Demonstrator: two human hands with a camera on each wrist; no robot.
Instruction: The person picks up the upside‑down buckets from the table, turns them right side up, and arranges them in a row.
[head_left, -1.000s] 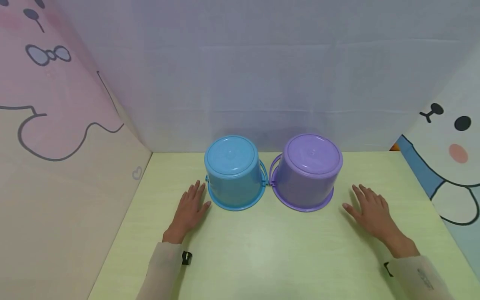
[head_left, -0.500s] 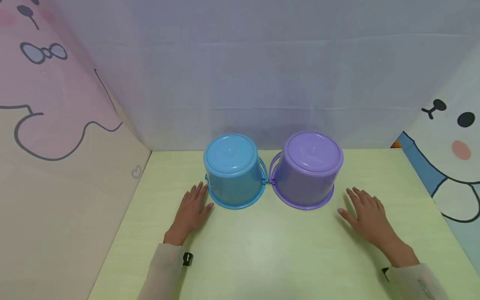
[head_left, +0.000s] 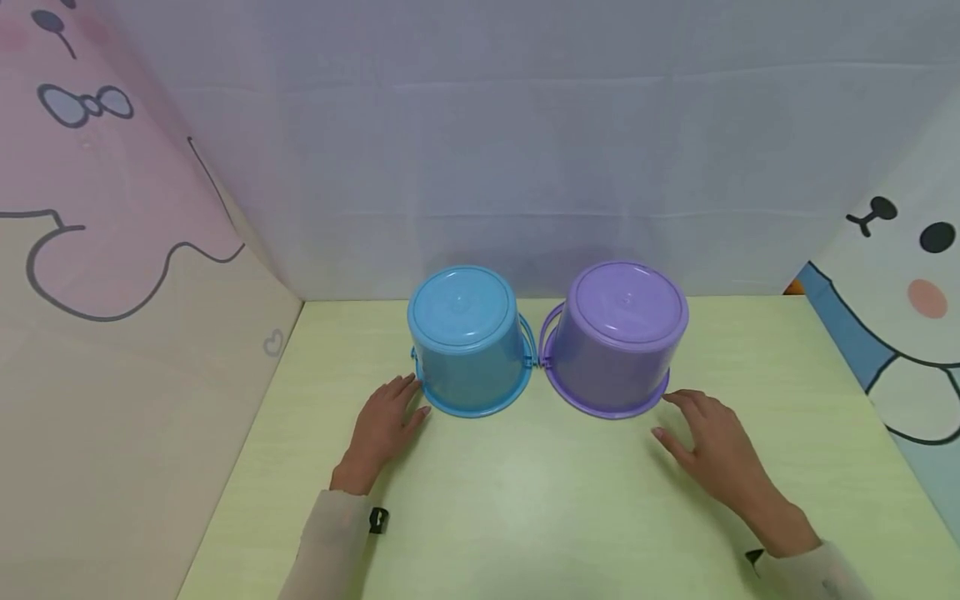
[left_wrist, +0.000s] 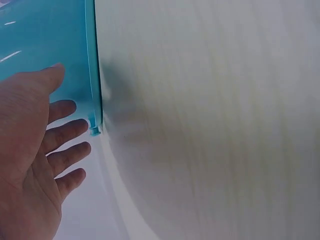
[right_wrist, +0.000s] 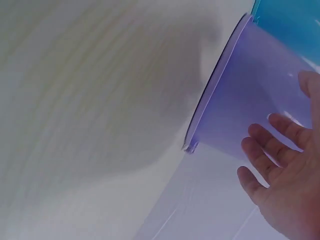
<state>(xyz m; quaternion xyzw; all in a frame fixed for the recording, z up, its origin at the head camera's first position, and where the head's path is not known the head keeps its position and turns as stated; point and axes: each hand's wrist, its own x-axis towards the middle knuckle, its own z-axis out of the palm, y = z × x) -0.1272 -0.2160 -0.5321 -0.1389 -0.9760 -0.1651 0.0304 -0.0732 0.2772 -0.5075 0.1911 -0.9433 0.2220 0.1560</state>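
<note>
Two plastic buckets stand upside down side by side on the table, a blue bucket [head_left: 468, 367] on the left and a purple bucket [head_left: 611, 371] on the right. Their handles lie between them, almost touching. My left hand [head_left: 381, 425] is at the blue bucket's lower left rim, fingers spread and slightly bent; whether the fingertips touch it I cannot tell. By the purple bucket's lower right rim is my right hand [head_left: 716, 450], its fingers loosely bent and its thumb apart. Neither hand grips anything. The wrist views show both palms facing the buckets.
The pale yellow-green table [head_left: 510, 500] extends in front of the buckets. A light cloth wall [head_left: 540, 150] rises close behind them. Printed cartoon panels flank the table, a left panel [head_left: 112, 350] and a right panel [head_left: 900, 333].
My right hand has moved left to the purple bucket's rim, its fingers bending more. The left hand has shifted slightly right toward the blue bucket. Both buckets stay in place.
</note>
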